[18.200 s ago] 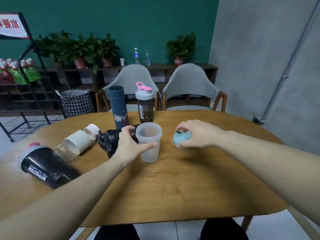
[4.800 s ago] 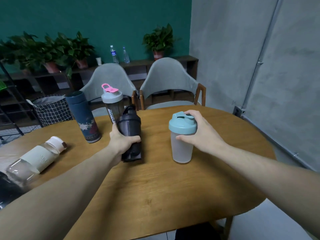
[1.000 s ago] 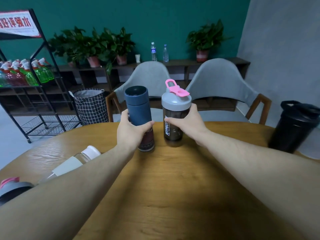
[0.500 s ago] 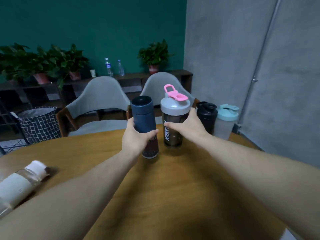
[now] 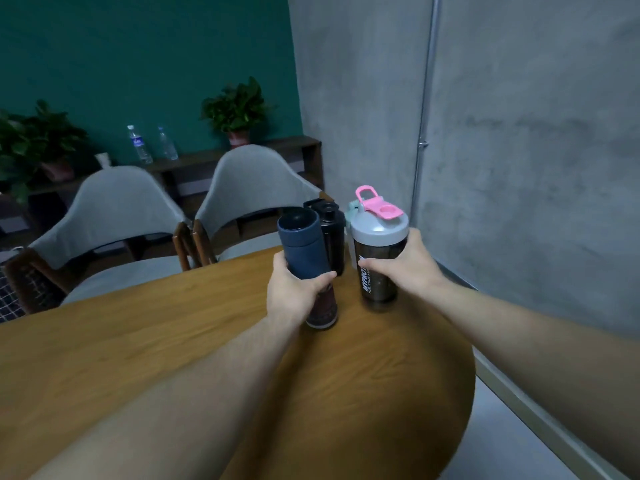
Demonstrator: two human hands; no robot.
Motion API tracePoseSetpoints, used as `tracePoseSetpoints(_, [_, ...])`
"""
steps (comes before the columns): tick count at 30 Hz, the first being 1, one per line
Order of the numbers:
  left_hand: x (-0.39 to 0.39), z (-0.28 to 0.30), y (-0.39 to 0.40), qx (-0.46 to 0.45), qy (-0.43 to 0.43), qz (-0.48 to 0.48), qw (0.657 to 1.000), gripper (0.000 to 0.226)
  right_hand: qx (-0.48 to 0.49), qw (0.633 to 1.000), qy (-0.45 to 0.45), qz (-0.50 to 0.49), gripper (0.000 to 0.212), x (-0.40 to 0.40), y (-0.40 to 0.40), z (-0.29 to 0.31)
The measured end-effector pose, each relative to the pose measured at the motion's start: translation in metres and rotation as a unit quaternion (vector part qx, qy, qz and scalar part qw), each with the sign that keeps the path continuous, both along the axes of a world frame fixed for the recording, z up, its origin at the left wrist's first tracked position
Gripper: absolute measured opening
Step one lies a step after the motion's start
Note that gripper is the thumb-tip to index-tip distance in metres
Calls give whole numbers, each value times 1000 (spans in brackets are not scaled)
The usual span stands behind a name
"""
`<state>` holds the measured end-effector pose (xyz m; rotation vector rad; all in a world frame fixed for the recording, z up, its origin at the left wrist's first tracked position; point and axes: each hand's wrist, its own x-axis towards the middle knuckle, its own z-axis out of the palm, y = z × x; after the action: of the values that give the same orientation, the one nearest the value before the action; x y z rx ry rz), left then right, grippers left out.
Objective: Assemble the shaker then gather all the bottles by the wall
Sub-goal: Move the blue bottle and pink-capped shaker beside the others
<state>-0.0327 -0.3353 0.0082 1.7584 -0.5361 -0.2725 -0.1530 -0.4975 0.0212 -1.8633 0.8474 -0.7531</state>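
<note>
The left hand (image 5: 294, 292) is clamped around the navy cylindrical flask (image 5: 304, 258); the right hand (image 5: 405, 268) wraps the smoky plastic shaker with grey-pink lid (image 5: 379, 251). Both look rigid, smooth, light; mid-body grips suit.

One head-worn wide-angle cam, looking fwd and down over both forearms. Wooden table (image 5: 138, 341) fills lower frame, close; grey wall (image 5: 519, 133) upper right, green wall (image 5: 138, 64) upper left, further off.

I see a navy flask (image 5: 304, 251) with a dark red patterned base, a smoky shaker (image 5: 378, 268) with grey lid, pink cap and white lettering, a black bottle (image 5: 331, 233), and a wood-grain table (image 5: 145, 344).
</note>
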Motion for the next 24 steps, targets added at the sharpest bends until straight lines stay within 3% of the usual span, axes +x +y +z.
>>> tracePoseSetpoints(10, [-10,-9,-74,48,-29,-5,998,89,26,999,-2,-19,83,-6,-57,-25])
tracePoseSetpoints(24, [-17,-3,-97,115,-38,54,991,93,25,999,-1,26,94,9,-68,-33])
